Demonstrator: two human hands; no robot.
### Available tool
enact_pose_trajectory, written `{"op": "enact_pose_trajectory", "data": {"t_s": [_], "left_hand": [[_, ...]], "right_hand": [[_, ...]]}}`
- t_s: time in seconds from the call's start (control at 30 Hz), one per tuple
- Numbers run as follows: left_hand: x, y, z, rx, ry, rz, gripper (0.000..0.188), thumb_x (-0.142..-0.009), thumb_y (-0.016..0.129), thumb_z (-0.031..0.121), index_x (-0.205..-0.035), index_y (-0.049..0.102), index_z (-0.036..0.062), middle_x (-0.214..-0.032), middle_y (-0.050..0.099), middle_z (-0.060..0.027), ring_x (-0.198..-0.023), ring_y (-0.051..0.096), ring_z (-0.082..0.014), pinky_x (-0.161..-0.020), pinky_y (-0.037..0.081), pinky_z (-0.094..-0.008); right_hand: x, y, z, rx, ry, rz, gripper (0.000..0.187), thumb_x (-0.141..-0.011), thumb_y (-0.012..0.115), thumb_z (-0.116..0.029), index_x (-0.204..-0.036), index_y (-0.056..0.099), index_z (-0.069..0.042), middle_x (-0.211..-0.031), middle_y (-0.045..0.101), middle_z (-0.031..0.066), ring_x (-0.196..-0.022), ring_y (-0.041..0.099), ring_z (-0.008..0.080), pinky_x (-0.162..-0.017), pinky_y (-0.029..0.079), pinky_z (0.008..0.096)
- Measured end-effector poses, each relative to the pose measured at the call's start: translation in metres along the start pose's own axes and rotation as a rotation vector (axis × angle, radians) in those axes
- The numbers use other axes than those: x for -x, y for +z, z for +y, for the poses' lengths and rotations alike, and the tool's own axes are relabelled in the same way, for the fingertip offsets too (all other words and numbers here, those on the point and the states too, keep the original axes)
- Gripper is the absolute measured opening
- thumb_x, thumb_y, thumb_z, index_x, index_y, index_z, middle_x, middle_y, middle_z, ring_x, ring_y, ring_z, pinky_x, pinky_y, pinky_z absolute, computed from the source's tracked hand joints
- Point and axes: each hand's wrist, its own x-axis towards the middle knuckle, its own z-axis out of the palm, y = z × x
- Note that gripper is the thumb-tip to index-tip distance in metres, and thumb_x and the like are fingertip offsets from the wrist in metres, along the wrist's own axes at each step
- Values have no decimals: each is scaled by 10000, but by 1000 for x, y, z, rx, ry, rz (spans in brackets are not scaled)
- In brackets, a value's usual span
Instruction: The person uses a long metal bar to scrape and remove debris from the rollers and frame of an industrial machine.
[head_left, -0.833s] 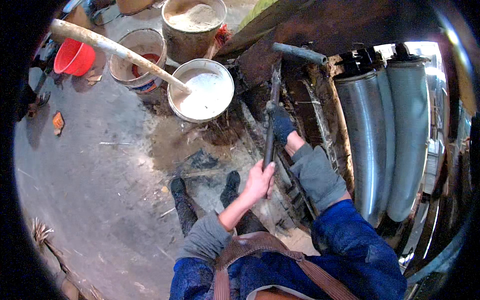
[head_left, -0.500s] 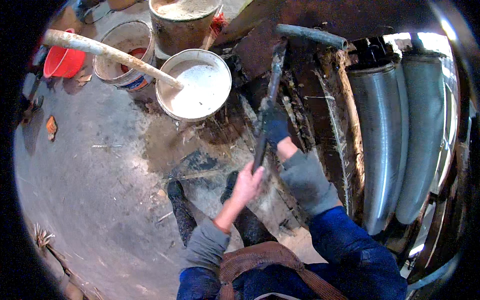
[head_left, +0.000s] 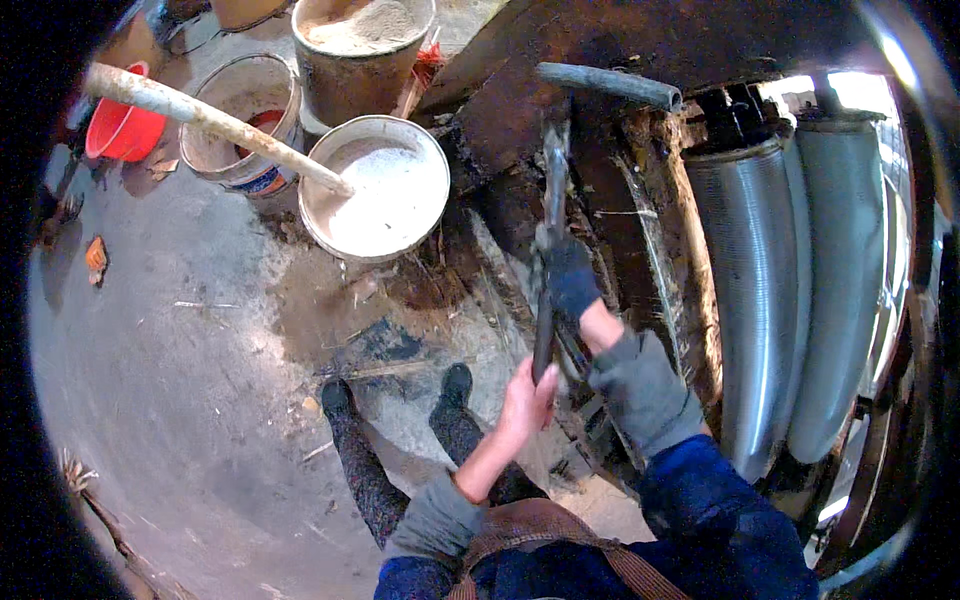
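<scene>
We see two hands on one long dark tool (head_left: 548,250). The right hand (head_left: 567,280), in a dark glove, has its grip closed around the middle of the shaft. The left hand (head_left: 525,395) is bare and its grip is closed around the lower end of the same shaft. The tool stands almost upright in the picture, and its upper end reaches to a grey pipe (head_left: 608,85) that lies across the dark, rusty machine body (head_left: 600,40).

To the right of the hands we count two ribbed metal cylinders (head_left: 760,290), side by side and touching. Below the hands we count two dark boots (head_left: 455,385) on the concrete floor (head_left: 180,400).

Further to the left we count three buckets near each other: one white bucket (head_left: 375,190) with pale powder, one bucket with sand (head_left: 362,45) behind it, and one pale bucket (head_left: 240,120) beside it. One wooden stick (head_left: 210,120) leans in the white bucket. One red bowl (head_left: 122,128) stands at the far left.

Compared with the earlier pictures, both hands keep the same hold on the tool. The tool now stands steeper, and its upper end has come closer to the grey pipe. The buckets have not moved.
</scene>
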Motion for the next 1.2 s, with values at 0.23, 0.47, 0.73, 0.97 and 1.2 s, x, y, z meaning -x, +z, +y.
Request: {"op": "enact_pose_trajectory", "data": {"t_s": [0.23,0.47,0.73,0.97,1.2], "left_hand": [[-55,-33,45,-63,140,72,217,-886,485,249,-819,450,45,-545,468,-15,-435,441,-108,-400,381,-278],[-35,-33,44,-121,17,61,306,-872,505,263,-1043,490,10,-607,488,-31,-539,466,-117,-489,412,-300],[-15,-17,-4,-15,16,69,290,-860,509,277,-984,516,15,-566,498,-46,-474,479,-130,-455,405,-296],[-36,-47,22,244,-61,-61,234,-898,466,266,-819,430,49,-501,443,-25,-360,430,-128,-344,347,-285],[-89,-57,35,302,-128,18,299,-913,423,288,-724,436,57,-527,499,-47,-357,448,-146,-329,364,-320]], "right_hand": [[-77,37,-33,-80,-98,-136,208,-852,542,-315,-805,538,-112,-615,489,-13,-500,473,123,-448,388,267],[-59,23,-23,-126,8,-177,226,-849,542,-327,-793,545,-108,-626,499,-17,-509,479,117,-459,393,269],[-23,7,9,78,65,-107,182,-857,521,-277,-819,566,-105,-734,552,28,-631,521,151,-568,444,311],[-73,38,14,109,-1,-207,165,-856,523,-270,-869,555,-108,-740,535,24,-652,502,152,-572,427,304],[-141,25,41,144,-83,-400,164,-856,526,-263,-919,545,-112,-746,517,19,-673,483,153,-576,410,297]]}}
